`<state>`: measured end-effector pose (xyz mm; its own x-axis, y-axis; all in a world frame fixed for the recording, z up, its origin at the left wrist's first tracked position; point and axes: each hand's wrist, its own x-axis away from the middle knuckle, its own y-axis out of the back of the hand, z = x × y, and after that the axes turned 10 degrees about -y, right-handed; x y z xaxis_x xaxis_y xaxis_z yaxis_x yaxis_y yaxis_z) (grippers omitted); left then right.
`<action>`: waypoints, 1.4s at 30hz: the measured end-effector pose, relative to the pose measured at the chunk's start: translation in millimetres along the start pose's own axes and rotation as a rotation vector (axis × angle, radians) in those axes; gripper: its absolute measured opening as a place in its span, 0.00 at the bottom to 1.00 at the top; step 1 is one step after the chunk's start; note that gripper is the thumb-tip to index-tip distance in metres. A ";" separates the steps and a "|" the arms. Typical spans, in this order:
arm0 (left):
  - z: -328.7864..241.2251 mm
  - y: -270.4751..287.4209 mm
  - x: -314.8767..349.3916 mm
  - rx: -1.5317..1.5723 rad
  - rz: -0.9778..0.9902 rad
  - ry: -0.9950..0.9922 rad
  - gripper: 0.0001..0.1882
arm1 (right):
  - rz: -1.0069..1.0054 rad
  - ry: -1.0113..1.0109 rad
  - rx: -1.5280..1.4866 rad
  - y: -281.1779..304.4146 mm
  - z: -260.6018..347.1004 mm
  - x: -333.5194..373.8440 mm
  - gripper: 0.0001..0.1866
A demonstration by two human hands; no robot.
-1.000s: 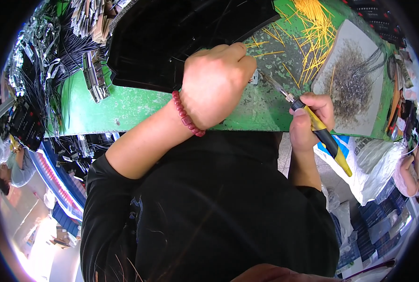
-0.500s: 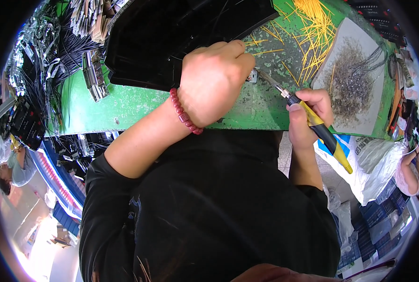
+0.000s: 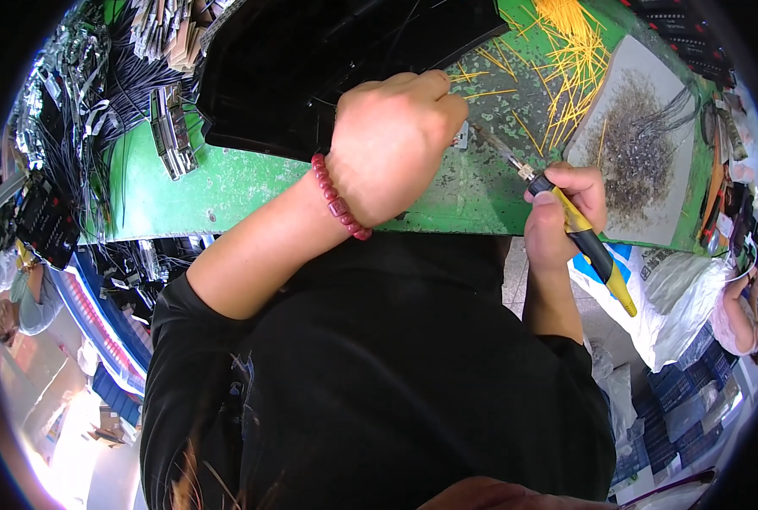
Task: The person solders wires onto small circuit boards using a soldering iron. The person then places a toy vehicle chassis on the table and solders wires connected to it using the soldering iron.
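In my right hand (image 3: 563,208) is a soldering iron (image 3: 594,248) with a yellow and black handle. Its metal tip slants up and left toward a small pale metallic piece (image 3: 461,136); a short gap seems to lie between them. My left hand (image 3: 394,146), with a red bead bracelet at the wrist, is curled over, back upward, right beside that piece. Its fingertips are hidden, and so is whatever they grip. Beyond it, a large glossy black plastic housing (image 3: 268,85) lies on the green worktable (image 3: 251,191), partly covered by the hand.
Yellow thin sticks (image 3: 570,64) are scattered at the back right. A grey board (image 3: 642,217) carries a heap of dark debris. At the left lie bundled black wires (image 3: 137,81) and shiny metal strips (image 3: 171,132). A white plastic bag (image 3: 651,306) sits below the right table edge.
The soldering iron in my right hand has drawn back slightly, down and right from the small piece. My left hand has shifted a little to the right in the picture.
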<state>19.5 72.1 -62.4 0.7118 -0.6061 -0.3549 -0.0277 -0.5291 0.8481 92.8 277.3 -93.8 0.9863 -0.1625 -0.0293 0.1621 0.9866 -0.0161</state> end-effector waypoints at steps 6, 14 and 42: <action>-0.6 0.3 -0.5 -0.012 -0.001 0.000 0.04 | 0.006 0.003 0.015 0.5 0.9 0.3 0.17; -4.2 -5.0 3.3 -0.080 -0.011 0.013 0.06 | 0.027 0.024 0.080 2.6 0.1 2.7 0.16; -2.2 -7.2 5.5 -0.044 -0.067 0.011 0.05 | 0.021 0.150 0.075 2.7 -2.4 5.5 0.14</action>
<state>25.1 73.8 -69.6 0.7188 -0.5633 -0.4074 0.0509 -0.5419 0.8389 98.6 279.0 -96.4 0.9746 -0.1362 -0.1780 0.1490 0.9870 0.0604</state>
